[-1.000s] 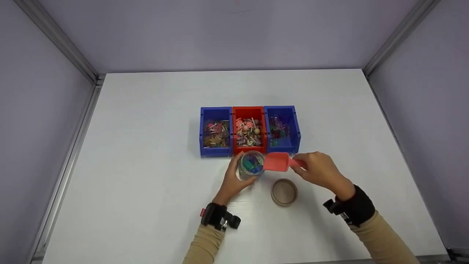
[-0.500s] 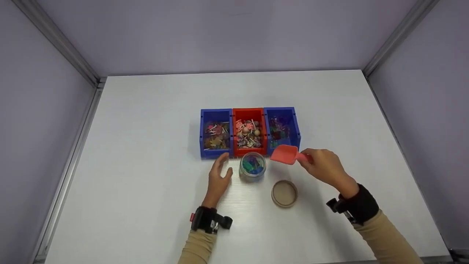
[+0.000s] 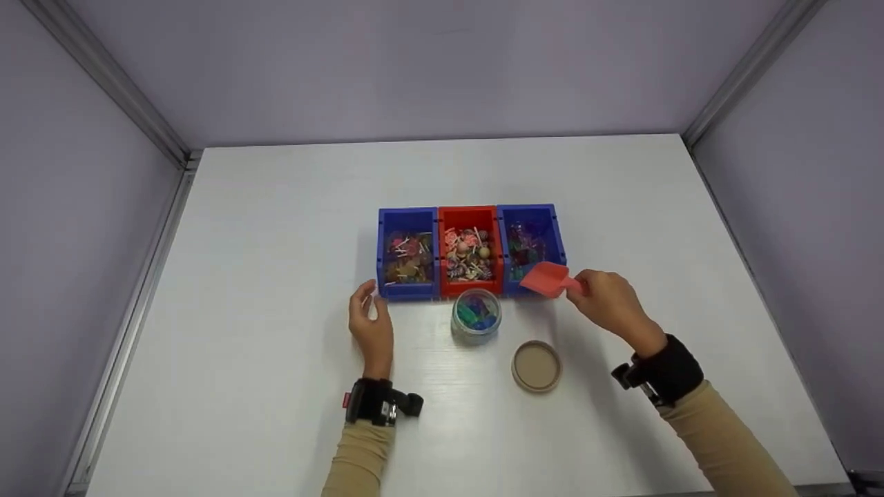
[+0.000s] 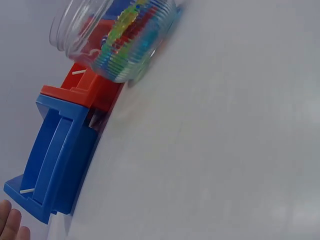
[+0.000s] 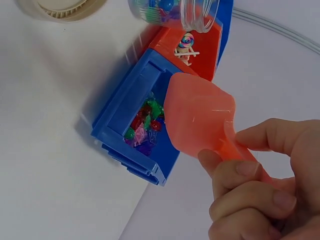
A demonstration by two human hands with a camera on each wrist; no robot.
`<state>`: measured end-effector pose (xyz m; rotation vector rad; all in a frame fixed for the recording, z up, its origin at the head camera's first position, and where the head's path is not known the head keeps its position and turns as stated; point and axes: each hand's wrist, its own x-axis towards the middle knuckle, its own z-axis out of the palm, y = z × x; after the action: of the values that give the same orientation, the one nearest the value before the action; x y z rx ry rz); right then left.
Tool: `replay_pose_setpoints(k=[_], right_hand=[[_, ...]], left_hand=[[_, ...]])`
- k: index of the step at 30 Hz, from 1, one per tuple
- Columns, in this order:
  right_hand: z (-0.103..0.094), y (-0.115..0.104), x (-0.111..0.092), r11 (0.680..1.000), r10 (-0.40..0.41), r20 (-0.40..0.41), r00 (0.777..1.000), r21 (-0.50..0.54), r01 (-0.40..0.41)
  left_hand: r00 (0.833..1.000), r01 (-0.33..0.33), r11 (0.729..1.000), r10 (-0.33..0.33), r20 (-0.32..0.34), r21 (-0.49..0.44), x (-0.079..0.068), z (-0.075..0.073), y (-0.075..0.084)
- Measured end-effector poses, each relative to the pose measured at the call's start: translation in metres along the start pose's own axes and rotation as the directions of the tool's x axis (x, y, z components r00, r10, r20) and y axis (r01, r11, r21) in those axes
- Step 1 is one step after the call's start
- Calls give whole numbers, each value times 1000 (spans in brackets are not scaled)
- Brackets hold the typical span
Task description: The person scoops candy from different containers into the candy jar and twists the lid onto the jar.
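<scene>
While gripping the pink scoop (image 3: 545,279) by its handle in the right hand (image 3: 611,304), clamped the fingers (image 5: 250,200) round it and held the empty blade over the front edge of the right blue bin (image 3: 528,214). Called, apparently, for dipping the lip low into the shiny pieces (image 5: 145,127), pushing along the bottom, then levelling the blade before lifting to avoid spills. Held the left hand (image 3: 371,330) near the front corner of the left blue bin (image 3: 407,219), thumb apart from the fingers, gripping nothing. Saw the open jar (image 3: 476,337) upright on the worktop (image 3: 242,345) just in front of the red bin (image 3: 469,215), with coloured pieces (image 3: 478,312) inside, and the round lid (image 3: 537,368) nearby. Counted one scoop, one jar, one lid and three bins: two blue, one red. Found the shiny pieces and lollipops (image 3: 471,261) too heaped to number.
</scene>
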<state>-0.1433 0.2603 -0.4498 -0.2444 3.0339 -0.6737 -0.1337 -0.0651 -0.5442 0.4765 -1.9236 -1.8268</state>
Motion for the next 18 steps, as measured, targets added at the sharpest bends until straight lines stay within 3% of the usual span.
replay_pose_setpoints(k=[4,9,16,18], right_hand=[[-1,0,7,1000,9,11,1000,10,-9],[0,0,17,999,16,44,999,51,-18],[3,2,30,994,66,84,994,81,-73],[2,1,35,991,94,113,989,82,-104]], left_hand=[[999,15,1000,-16,50,13,12,-3,1],[984,50,998,-56,171,35,25,-4,-3],[952,111,986,-141,271,123,50,6,-43],[942,126,981,-165,293,147,53,7,-42]])
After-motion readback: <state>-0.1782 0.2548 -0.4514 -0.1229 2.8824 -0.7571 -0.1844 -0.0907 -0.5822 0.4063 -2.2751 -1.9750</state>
